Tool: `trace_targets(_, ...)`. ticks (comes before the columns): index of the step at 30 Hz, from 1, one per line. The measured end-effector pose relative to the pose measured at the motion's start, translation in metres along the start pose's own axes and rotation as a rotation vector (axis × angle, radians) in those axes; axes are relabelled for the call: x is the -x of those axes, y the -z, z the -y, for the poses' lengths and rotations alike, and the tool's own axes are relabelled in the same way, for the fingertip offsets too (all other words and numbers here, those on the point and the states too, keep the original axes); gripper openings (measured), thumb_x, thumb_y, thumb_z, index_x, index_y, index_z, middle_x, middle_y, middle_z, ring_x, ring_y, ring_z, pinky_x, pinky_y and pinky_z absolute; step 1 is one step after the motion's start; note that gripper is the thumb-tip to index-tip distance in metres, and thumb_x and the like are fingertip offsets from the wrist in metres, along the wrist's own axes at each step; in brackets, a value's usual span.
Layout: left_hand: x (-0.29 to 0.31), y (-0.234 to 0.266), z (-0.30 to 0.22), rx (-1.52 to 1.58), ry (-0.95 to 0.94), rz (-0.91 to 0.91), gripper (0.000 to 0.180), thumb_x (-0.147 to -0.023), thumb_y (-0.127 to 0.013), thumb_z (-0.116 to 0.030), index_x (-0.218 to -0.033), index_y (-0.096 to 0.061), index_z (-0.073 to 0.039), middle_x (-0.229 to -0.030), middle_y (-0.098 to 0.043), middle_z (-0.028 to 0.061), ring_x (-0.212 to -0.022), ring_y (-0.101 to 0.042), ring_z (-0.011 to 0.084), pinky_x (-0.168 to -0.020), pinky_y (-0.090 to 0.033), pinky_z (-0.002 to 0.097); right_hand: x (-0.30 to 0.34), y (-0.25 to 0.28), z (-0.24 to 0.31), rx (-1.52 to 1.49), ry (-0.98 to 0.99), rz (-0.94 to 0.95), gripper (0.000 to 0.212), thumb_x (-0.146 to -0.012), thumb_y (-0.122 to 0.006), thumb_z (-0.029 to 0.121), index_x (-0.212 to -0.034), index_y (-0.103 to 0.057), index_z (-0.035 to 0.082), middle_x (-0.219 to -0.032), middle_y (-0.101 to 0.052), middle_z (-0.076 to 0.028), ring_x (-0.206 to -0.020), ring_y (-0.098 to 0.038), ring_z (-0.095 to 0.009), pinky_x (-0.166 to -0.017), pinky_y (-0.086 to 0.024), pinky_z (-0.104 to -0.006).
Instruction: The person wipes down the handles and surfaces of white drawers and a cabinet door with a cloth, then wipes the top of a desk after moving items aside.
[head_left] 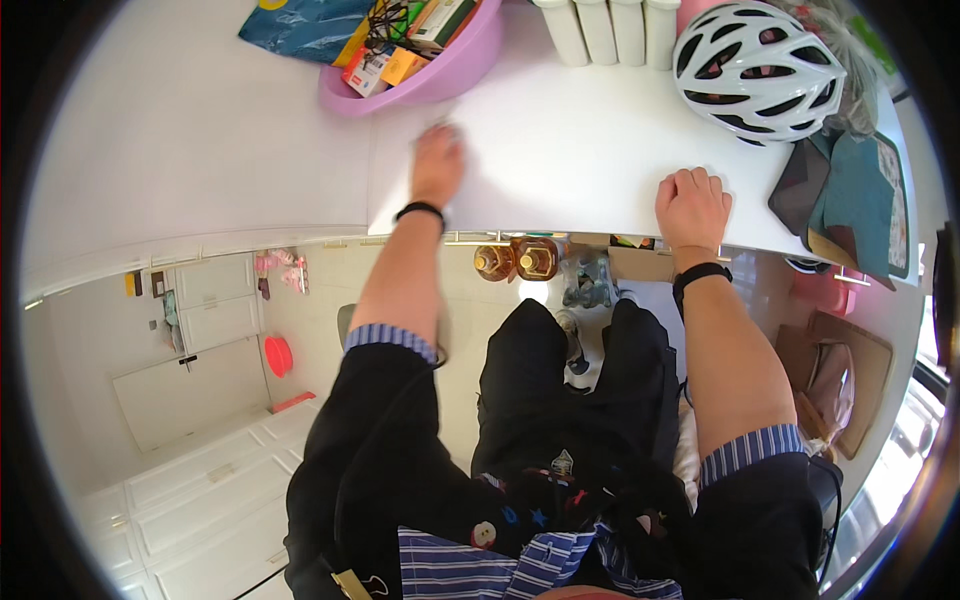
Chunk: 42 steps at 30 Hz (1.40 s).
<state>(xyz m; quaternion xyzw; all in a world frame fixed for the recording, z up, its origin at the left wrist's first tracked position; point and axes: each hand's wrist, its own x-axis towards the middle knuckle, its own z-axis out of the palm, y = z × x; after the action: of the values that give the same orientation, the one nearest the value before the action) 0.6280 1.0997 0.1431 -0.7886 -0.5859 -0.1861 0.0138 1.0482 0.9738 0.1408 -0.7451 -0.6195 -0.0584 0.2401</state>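
Note:
My left hand (pixel 438 165) is over the white tabletop (pixel 570 150), just below the purple basin (pixel 430 92). Motion smears its fingers, so I cannot tell whether it holds anything. Near the front edge of the tabletop rests my right hand (pixel 693 208), its fingers curled into a loose fist with nothing showing in it. The white bicycle helmet (pixel 760 75) lies beyond that hand, to its right. Small boxes and a tangle of black cable (pixel 392 28) fill the basin. Black bands circle both my wrists.
Pale upright containers (pixel 605 30) stand at the back. A teal and dark folded item (pixel 855 195) lies by the right edge, near a clear plastic bag (pixel 855 90). Below the tabletop are bottles of amber liquid (pixel 537 259) and a cardboard box (pixel 640 264). A blue package (pixel 305 28) sits at the back left.

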Motion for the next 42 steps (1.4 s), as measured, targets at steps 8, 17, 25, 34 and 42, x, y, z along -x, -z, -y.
trace_targets(8, 0.062, 0.011, 0.005, -0.234, 0.565, -0.024, 0.039, -0.1, -0.057, -0.027, -0.133, -0.062, -0.007, -0.138, -0.062, 0.0177, -0.128, -0.056, 0.0404, -0.11, -0.045, 0.0508, 0.01, -0.013, -0.021, 0.061, -0.091, 0.136, 0.024, -0.093, -0.058, 0.034, -0.099, -0.071, 0.015, -0.108, -0.068, -0.007, -0.107, -0.062, -0.03, -0.094, -0.047, -0.0491)
trace_targets(17, 0.066, -0.039, -0.297, 0.02, 0.101, -0.1, 0.033, -0.088, -0.063, -0.019, -0.119, -0.066, -0.009, -0.135, -0.062, 0.0124, -0.131, -0.055, 0.0373, -0.107, -0.042, 0.0568, -0.002, 0.0, -0.003, 0.081, -0.004, 0.004, 0.018, -0.089, -0.062, 0.027, -0.081, -0.071, 0.014, -0.092, -0.067, -0.002, -0.092, -0.063, -0.026, -0.079, -0.047, -0.0454)
trace_targets(25, 0.063, -0.023, -0.242, 0.063, -0.285, -0.013, 0.023, -0.083, -0.068, -0.024, -0.105, -0.069, -0.019, -0.122, -0.069, 0.0053, -0.115, -0.063, 0.029, -0.083, -0.048, 0.0475, 0.001, -0.002, -0.005, 0.08, -0.004, -0.018, 0.017, -0.089, -0.063, 0.027, -0.081, -0.072, 0.014, -0.093, -0.068, -0.002, -0.093, -0.063, -0.026, -0.08, -0.046, -0.0464)
trace_targets(34, 0.073, 0.033, 0.015, -0.113, 0.067, 0.04, 0.038, -0.099, -0.062, -0.028, -0.13, -0.065, -0.007, -0.144, -0.06, 0.0187, -0.133, -0.054, 0.0401, -0.114, -0.042, 0.0479, 0.002, -0.005, -0.008, 0.03, 0.009, -0.091, 0.017, -0.086, -0.065, 0.028, -0.078, -0.072, 0.015, -0.088, -0.067, 0.0, -0.09, -0.062, -0.024, -0.079, -0.045, -0.0428)
trace_targets(42, 0.086, 0.01, 0.027, -0.205, 0.329, -0.082, 0.043, -0.097, -0.059, -0.037, -0.133, -0.063, -0.014, -0.143, -0.06, 0.0128, -0.13, -0.054, 0.0402, -0.109, -0.044, 0.0511, 0.005, -0.008, -0.014, 0.036, -0.01, -0.074, 0.019, -0.088, -0.063, 0.029, -0.079, -0.073, 0.015, -0.088, -0.067, 0.0, -0.091, -0.062, -0.024, -0.081, -0.044, -0.0432)
